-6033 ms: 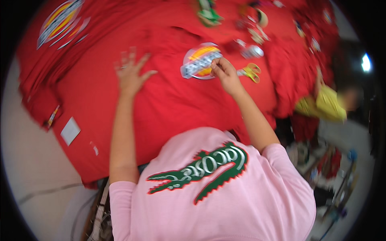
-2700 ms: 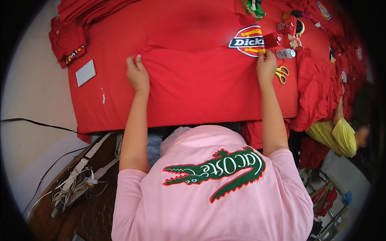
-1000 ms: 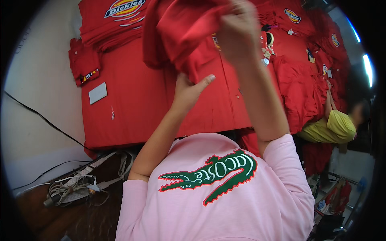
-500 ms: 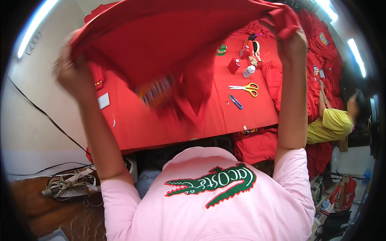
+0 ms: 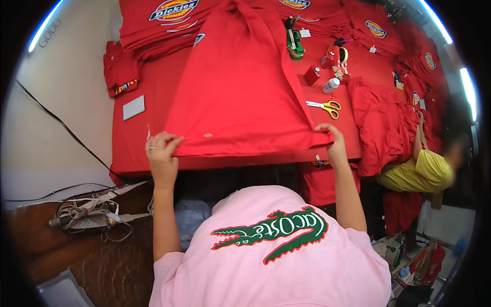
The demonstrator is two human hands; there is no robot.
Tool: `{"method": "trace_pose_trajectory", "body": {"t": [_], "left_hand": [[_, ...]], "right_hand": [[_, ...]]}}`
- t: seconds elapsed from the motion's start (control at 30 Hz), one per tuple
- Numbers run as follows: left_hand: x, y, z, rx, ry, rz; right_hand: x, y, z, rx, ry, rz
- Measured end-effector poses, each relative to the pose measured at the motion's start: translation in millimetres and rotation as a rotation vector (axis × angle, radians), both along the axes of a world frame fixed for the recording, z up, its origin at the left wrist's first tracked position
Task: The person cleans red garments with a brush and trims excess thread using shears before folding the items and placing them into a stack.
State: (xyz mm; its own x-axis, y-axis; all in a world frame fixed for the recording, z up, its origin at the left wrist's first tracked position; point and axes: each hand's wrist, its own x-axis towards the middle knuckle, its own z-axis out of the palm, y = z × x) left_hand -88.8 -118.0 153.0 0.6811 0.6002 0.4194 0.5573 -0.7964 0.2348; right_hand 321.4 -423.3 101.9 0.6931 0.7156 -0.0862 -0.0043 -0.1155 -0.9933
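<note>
A person in a pink shirt [image 5: 286, 256] leaned over a red-covered tabletop [image 5: 130, 146], both bare hands on one red garment [image 5: 240, 97]. The garment lay lengthwise across the middle of the tabletop, its wide end along the near edge and its far end gathered into folds close to stacked red clothes [image 5: 171, 33].

The left hand [image 5: 162, 156] had its thumb and fingers closed in a pinch on the garment's near left corner. The right hand [image 5: 336, 146] gripped the near right corner, its fingers bent around the cloth, partly hidden by it. Between them the near edge ran fairly straight, with shallow creases.

The step in hand appeared to be spreading the garment and squaring its near edge. The next move seemed to call for an even outward pull at both corners, then smoothing toward the far folds, without dragging the cloth against the yellow-handled scissors [image 5: 332, 108], whose blades pointed at its right side.

Beyond the scissors stood a white bottle [image 5: 331, 85] and a small red box [image 5: 312, 75]. A white card [image 5: 134, 108] lay to the left, and rumpled red cloth [image 5: 382, 125] to the right, near a co-worker in yellow [image 5: 417, 173].
</note>
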Motion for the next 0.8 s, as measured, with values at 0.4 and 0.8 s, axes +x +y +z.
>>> {"method": "trace_pose_trajectory", "body": {"t": [0.4,0.8], "left_hand": [[21,-16,-120,-0.499,0.081,-0.004],[84,30,-186,-0.157,0.287,0.08]], "right_hand": [[-42,32,-61,-0.404,-0.795,-0.001],[-53,120,-123,-0.553,-1.166,0.378]]}}
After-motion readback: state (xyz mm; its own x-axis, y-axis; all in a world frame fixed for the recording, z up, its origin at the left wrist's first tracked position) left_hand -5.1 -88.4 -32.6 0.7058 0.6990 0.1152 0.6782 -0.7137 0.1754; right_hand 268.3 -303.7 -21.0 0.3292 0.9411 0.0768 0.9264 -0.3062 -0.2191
